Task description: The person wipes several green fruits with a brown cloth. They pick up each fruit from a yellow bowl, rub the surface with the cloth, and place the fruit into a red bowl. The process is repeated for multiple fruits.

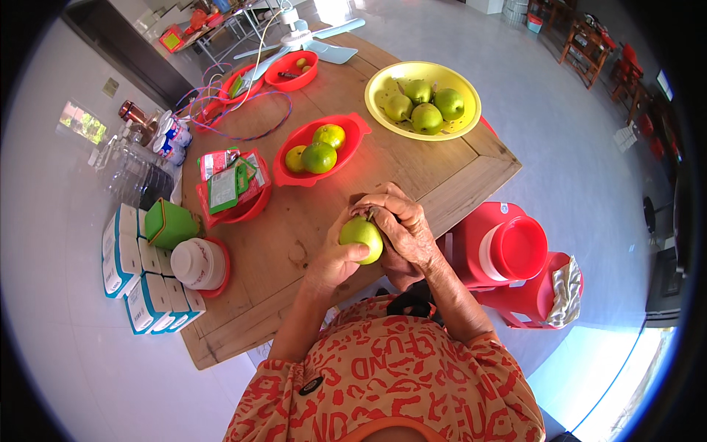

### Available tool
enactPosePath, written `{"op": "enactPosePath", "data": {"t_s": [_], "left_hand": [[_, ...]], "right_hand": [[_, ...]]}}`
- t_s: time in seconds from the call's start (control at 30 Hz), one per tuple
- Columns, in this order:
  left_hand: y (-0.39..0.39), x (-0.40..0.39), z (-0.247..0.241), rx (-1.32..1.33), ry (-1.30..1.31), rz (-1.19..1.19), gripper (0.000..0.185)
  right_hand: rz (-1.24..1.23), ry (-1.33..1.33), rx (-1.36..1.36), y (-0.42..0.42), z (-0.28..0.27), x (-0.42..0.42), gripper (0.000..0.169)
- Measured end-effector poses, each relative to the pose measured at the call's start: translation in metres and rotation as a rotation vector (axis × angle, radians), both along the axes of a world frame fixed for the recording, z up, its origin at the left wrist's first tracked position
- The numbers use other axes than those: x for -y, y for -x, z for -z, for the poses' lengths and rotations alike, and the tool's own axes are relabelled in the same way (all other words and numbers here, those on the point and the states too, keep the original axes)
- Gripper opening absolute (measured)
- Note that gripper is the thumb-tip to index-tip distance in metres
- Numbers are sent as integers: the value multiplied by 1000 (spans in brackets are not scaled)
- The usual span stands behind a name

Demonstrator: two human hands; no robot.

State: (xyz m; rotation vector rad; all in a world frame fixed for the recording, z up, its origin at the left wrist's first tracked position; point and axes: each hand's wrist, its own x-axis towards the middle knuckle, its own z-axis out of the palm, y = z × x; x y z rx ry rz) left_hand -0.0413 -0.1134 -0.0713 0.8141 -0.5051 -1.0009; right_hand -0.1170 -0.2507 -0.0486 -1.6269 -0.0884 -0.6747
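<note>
My left hand [330, 269] grips a green pear [360, 238] above the front edge of the wooden table, thumb across its near side. The pear's stem points up and away from me. My right hand [407, 225] is bent over the pear's stem end, its fingers gathered round a bunched brown cloth [399, 269]. Part of this cloth hangs below the right palm, and a fold shows beside the stem. The right fingertips are partly hidden. Farther off, a yellow colander [380, 122] holds several green pears [427, 119].
On the wooden table [265, 259] stand a red basket [353, 146] of citrus fruits, a red bowl [255, 208] of packets, a ceiling fan [298, 38] with loose cables and a white tub [190, 264]. Tissue packs [149, 304] stand left; red plastic chairs [469, 237] are right.
</note>
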Motion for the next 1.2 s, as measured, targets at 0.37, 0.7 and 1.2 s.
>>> {"op": "enactPosePath", "data": {"t_s": [0.37, 0.7, 1.2], "left_hand": [[-7, 5, 11, -415, 147, -170, 56], [-6, 15, 10, -517, 139, -390, 42], [-7, 12, -5, -475, -211, -628, 43]], "right_hand": [[363, 315, 127, 9, 11, -33, 38], [279, -22, -136, 3, 29, -37, 30], [147, 174, -34, 15, 26, -54, 20]]}}
